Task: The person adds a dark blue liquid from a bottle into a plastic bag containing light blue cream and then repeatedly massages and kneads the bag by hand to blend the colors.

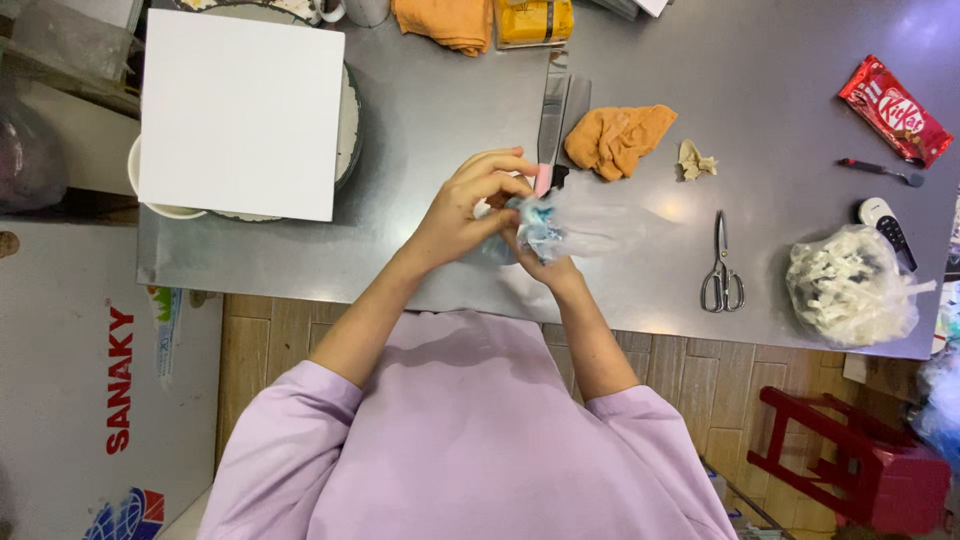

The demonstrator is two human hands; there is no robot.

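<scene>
Both hands meet over the near middle of the grey metal table [440, 90]. My left hand [470, 205] curls its fingers around the top of a clear plastic piping bag [590, 225] with blue and white cream inside. My right hand [545, 262] grips the same bag from below, at its bunched blue end. The bag's clear part lies out to the right over the table.
A white square board [240, 110] sits on a round turntable at the left. Two spatulas [556, 115], an orange cloth [618, 138], a crumpled paper scrap [696, 160], scissors [722, 265], a bag of white scraps [850, 285], a red wrapped bar [895, 110] and a red stool [860, 465] lie around.
</scene>
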